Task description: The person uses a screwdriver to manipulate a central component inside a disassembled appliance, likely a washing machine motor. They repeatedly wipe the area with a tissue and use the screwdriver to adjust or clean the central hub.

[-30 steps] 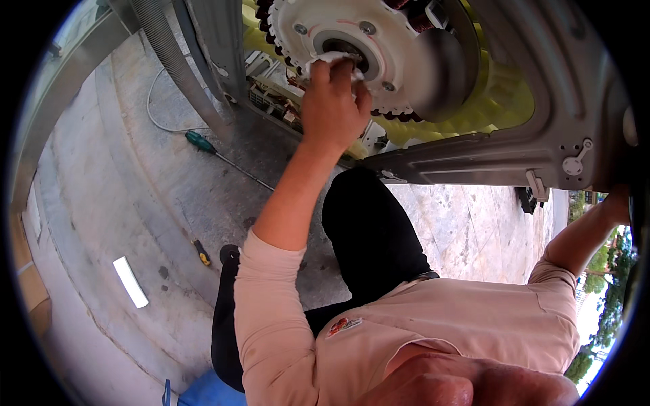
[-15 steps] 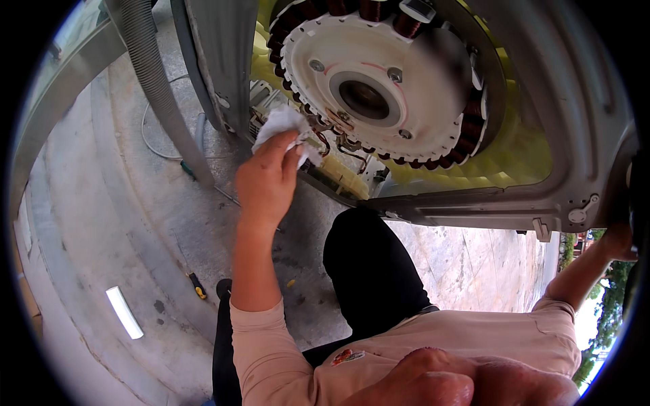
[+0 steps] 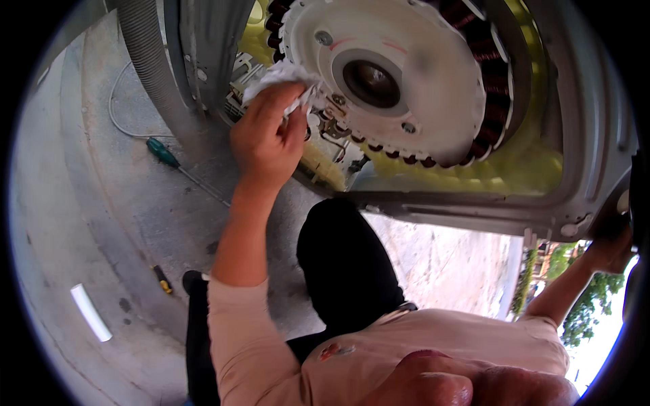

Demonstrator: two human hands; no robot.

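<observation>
My left hand (image 3: 266, 132) is closed around a crumpled white cloth or paper wipe (image 3: 288, 73). It holds the wipe against the lower left rim of a round motor stator (image 3: 433, 88), which has a white plastic face and copper coils around its edge. A dark bearing hole (image 3: 371, 82) sits at the stator's centre, with bolts around it. Wiring and connectors (image 3: 332, 132) show just right of the wipe. At the far right, my right hand (image 3: 613, 249) is up by the corner of the grey machine casing (image 3: 474, 218); shadow and the picture's edge hide its fingers.
A ribbed grey hose (image 3: 145, 57) hangs at the left of the casing. On the concrete floor lie a green-handled screwdriver (image 3: 162, 153), a small yellow-and-black tool (image 3: 162, 279) and a white strip (image 3: 90, 312). My bent knee (image 3: 349, 264) is under the casing's lower edge.
The view has shifted, so floor items sit further left and the green screwdriver shows more fully. My left hand keeps the wipe and is now closer to the stator's rim and bearing hole.
</observation>
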